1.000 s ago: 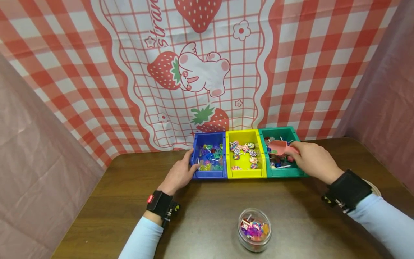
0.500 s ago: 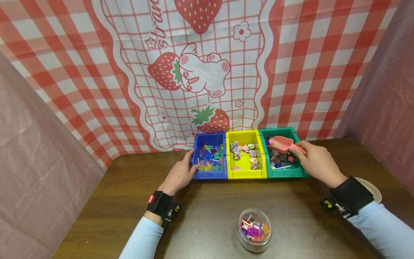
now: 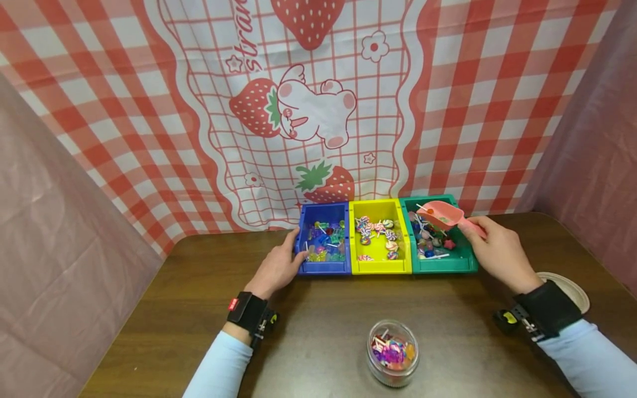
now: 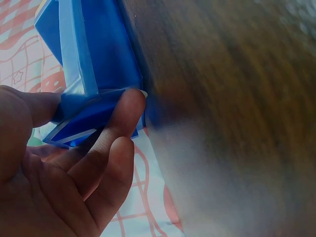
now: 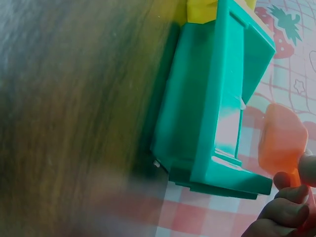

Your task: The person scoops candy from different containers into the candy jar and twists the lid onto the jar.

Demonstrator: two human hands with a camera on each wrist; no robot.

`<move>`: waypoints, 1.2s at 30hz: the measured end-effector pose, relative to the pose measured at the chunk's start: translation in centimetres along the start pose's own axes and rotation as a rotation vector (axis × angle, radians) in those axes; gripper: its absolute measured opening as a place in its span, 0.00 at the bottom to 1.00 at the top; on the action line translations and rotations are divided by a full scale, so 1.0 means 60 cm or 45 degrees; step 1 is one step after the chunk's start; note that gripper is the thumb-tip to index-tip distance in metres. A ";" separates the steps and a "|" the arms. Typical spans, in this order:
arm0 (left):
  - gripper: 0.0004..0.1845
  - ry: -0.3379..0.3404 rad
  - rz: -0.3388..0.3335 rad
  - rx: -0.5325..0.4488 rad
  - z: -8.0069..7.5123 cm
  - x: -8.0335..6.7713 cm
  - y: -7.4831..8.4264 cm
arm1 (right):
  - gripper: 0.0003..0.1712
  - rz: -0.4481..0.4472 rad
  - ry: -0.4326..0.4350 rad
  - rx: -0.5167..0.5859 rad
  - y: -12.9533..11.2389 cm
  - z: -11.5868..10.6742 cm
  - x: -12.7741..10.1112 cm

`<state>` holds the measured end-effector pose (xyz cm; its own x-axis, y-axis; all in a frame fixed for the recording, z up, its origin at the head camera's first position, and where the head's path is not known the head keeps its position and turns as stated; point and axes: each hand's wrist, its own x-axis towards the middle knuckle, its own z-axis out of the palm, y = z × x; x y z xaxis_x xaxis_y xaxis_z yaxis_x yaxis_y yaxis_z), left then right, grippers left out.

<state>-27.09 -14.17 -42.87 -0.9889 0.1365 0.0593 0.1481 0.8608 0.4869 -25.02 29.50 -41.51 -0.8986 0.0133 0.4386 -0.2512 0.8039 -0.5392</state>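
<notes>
A: Head view first. The right hand point(image 3: 500, 251) grips the handle of a pink plastic scoop point(image 3: 443, 214), held tilted above the green bin point(image 3: 465, 260), with a few small candies in its bowl. I'd judge the scooping is in hand, load just clear of the bin.

B: And the other hand?

A: The left hand point(image 3: 276, 268) steadies the blue bin point(image 3: 323, 268), thumb over its left rim, fingers loosely curled at the front corner. A yellow bin point(image 3: 380, 267) sits between the two, all three touching in a row at the back of the dark wood-grain counter point(image 3: 308, 326). A round clear jar point(image 3: 392, 354), partly filled with bright sweets, stands nearer the person.

B: Next move?

A: Likely a level carry toward that jar, well apart from the scoop; tilt it and the glossy round candies would roll out.

B: Left wrist view?

A: Thumb and a finger point(image 4: 121, 118) pinch the blue bin's point(image 4: 98, 54) hard, smooth, square-edged corner.

B: Right wrist?

A: Curled fingers point(image 5: 289, 210) around the handle of the translucent scoop point(image 5: 281, 136), beside the ribbed green bin point(image 5: 207, 98)
</notes>
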 end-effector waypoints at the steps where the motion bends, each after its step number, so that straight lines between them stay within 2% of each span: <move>1: 0.37 0.000 -0.001 0.003 0.000 0.000 0.000 | 0.25 0.004 0.011 0.006 0.001 -0.002 0.000; 9: 0.36 -0.007 -0.012 0.006 -0.001 0.000 0.002 | 0.24 0.008 0.042 0.059 -0.003 -0.024 0.001; 18: 0.37 -0.023 -0.028 -0.015 -0.003 0.000 0.001 | 0.24 -0.044 -0.086 0.110 -0.027 -0.056 -0.001; 22: 0.37 -0.026 -0.031 -0.021 -0.002 0.000 0.001 | 0.18 -0.107 -0.183 0.159 -0.042 -0.064 -0.005; 29: 0.37 -0.035 -0.030 -0.027 -0.003 0.000 0.001 | 0.07 -0.240 -0.445 0.366 -0.071 -0.064 -0.019; 33: 0.37 -0.040 -0.035 -0.031 -0.004 0.000 0.001 | 0.08 -0.359 -0.594 0.436 -0.090 -0.062 -0.027; 36: 0.37 -0.035 -0.035 -0.025 -0.003 0.001 0.001 | 0.09 -0.436 -0.747 0.517 -0.100 -0.060 -0.033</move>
<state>-27.15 -14.20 -42.71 -0.9917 0.1267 0.0217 0.1203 0.8548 0.5048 -20.42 26.78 -36.56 -0.7622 -0.6020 0.2378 -0.5580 0.4250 -0.7127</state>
